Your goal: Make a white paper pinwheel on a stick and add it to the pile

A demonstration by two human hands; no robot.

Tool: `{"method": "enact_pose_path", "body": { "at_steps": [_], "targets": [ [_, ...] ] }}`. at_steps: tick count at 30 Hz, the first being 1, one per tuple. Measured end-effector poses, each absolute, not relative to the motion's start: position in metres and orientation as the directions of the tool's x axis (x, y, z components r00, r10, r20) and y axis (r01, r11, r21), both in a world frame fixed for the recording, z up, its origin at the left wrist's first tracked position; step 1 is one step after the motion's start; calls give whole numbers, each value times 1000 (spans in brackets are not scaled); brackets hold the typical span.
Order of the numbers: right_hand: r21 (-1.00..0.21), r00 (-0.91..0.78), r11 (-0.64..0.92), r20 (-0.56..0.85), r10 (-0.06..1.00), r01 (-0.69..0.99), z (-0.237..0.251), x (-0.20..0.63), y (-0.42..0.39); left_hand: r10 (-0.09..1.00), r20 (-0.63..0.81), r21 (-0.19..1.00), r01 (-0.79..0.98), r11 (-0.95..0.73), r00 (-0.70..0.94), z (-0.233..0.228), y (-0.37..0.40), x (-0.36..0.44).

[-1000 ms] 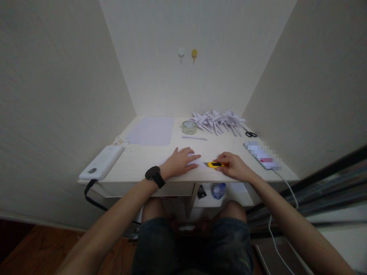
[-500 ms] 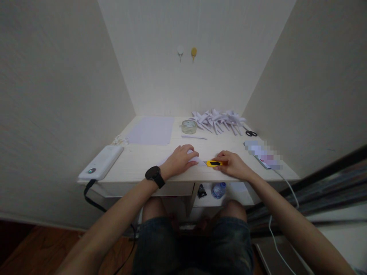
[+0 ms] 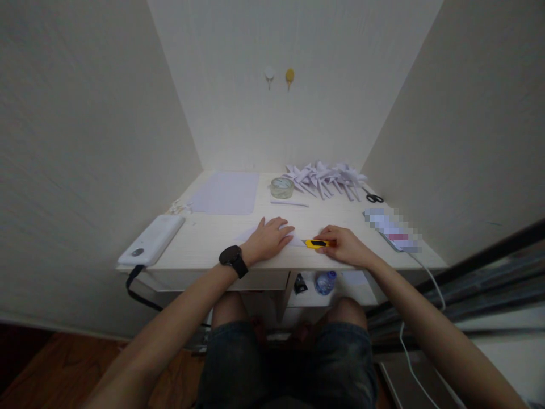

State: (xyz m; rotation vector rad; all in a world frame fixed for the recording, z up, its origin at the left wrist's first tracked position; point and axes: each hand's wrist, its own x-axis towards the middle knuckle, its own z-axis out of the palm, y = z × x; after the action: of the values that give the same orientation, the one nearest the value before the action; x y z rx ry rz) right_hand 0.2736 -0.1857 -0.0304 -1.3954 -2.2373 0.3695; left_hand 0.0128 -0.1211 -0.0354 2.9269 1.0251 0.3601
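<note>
My left hand [image 3: 267, 238] lies flat with fingers spread, pressing a white piece of paper [image 3: 294, 241] onto the desk. Most of that paper is hidden beneath the palm. A yellow and black utility knife [image 3: 316, 243] is gripped in my right hand [image 3: 340, 244], low over the desk top. Its tip points left and meets the paper's right end. Beyond the hands lie a thin rolled paper stick [image 3: 289, 203] and a roll of clear tape [image 3: 281, 188].
Folded paper pinwheels [image 3: 323, 179] are heaped at the back right, beside black-handled scissors [image 3: 374, 198]. A phone [image 3: 389, 230] with a cable lies at right. White sheets [image 3: 225, 193] rest back left, near a white device [image 3: 151, 241]. A bottle [image 3: 325, 283] stands on the shelf below.
My left hand has flattened, its fingers stretching out over the paper from a more curled pose. The utility knife has barely moved in my right hand.
</note>
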Motion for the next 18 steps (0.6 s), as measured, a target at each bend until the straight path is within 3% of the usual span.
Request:
{"method": "enact_pose_path", "body": {
  "at_steps": [6,12,18],
  "targets": [
    [-426,-364,448,267,892,786,-29,264,-188,633,217,95,629,-771,743,-37,-123,14],
    [-309,-59,191,390,919,932,-40,228,-187,634,243,80,636,-767,734,-37,-125,13],
    [-233,-18,126,419,908,964,-47,209,-183,648,246,57,657,-752,721,-40,-124,12]
  ]
}}
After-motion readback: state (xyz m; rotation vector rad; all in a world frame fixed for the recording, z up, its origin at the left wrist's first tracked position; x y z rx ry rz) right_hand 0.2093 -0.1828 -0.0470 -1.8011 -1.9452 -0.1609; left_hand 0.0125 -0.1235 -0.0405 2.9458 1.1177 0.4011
